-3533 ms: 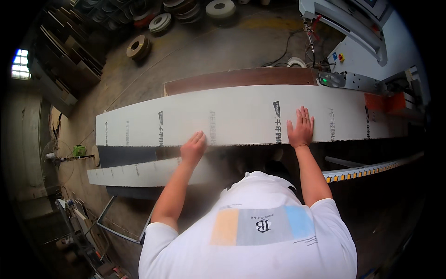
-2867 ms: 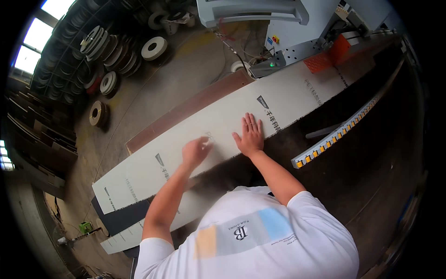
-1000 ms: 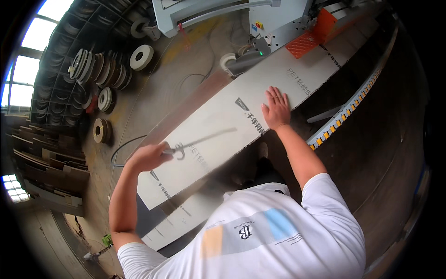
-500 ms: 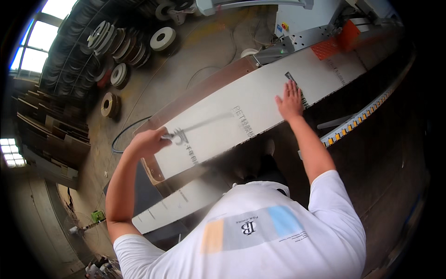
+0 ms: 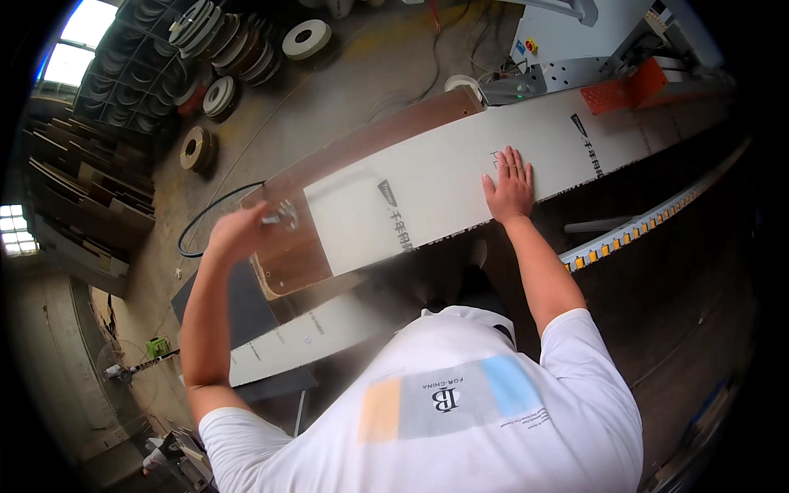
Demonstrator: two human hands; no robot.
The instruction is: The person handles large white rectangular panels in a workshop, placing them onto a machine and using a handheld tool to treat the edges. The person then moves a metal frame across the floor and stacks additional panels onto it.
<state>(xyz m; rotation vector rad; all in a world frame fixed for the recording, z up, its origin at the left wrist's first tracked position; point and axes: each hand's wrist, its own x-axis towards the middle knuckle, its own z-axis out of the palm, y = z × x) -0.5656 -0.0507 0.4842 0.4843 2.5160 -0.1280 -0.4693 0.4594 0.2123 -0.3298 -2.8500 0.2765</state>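
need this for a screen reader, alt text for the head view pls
A person's right hand presses flat on a long white film-covered board, while the left hand holds a small metal tool at its bare brown end.

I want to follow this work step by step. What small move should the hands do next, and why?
Probably the left hand should draw the tool further toward the machine, while the right hand lies flat on the panel. The white film is off only at the near end, where brown board shows.
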